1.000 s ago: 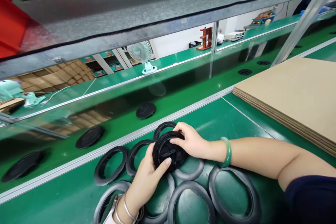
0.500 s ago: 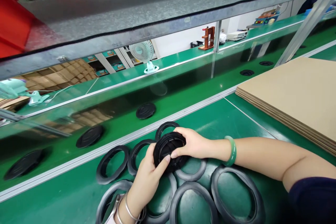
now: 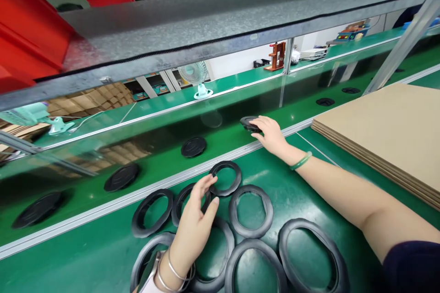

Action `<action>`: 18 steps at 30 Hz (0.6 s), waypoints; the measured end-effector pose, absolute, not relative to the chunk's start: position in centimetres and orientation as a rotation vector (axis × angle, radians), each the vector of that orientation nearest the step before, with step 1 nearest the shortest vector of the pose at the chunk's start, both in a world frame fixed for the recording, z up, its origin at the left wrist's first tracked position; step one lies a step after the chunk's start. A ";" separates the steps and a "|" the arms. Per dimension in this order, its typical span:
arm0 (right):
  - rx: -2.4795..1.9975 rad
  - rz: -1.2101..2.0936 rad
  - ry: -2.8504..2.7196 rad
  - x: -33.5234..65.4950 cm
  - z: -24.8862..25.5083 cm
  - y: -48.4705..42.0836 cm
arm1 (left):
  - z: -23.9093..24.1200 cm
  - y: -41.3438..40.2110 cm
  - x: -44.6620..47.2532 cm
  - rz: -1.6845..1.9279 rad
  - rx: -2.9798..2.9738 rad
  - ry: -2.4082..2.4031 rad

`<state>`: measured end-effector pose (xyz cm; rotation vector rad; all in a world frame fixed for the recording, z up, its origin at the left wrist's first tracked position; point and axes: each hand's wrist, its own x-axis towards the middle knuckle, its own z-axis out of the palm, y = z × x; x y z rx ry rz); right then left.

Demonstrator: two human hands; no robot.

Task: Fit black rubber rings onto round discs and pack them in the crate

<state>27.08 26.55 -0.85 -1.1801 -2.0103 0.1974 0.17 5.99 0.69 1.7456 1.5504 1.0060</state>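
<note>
A black round disc-shaped part is gripped at its right edge by my right hand, over the green belt beyond the metal rail. My left hand hovers over the near table, fingers and thumb apart, with nothing in it. Beneath and around it lie several black rubber-looking rings, among them one by its fingertips, one to its right and one to its left. My left hand and wrist hide parts of some rings.
More black discs lie on the belt, one near the middle and one farther left. Stacked brown boards stand at the right. A metal shelf crosses above, with a red bin at its left.
My right hand has carried the black disc from above the rings forward and right to the belt. My left hand has let go of it and opened.
</note>
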 end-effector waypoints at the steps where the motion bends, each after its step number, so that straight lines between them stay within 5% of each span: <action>1: -1.311 0.148 -2.115 28.3 -1.8 28.1 | 0.4 6.0 0.0 0.897 1.861 1.590; 6: -1.483 0.122 -2.343 30.0 -5.5 30.3 | -0.7 6.2 -0.2 0.465 2.215 1.558; 12: -0.859 0.360 -2.532 28.0 -5.3 28.0 | -0.5 6.7 -0.2 0.449 2.337 1.612; 18: -0.836 0.462 -2.536 28.2 -4.8 27.8 | 0.0 6.7 -0.1 0.416 2.387 1.567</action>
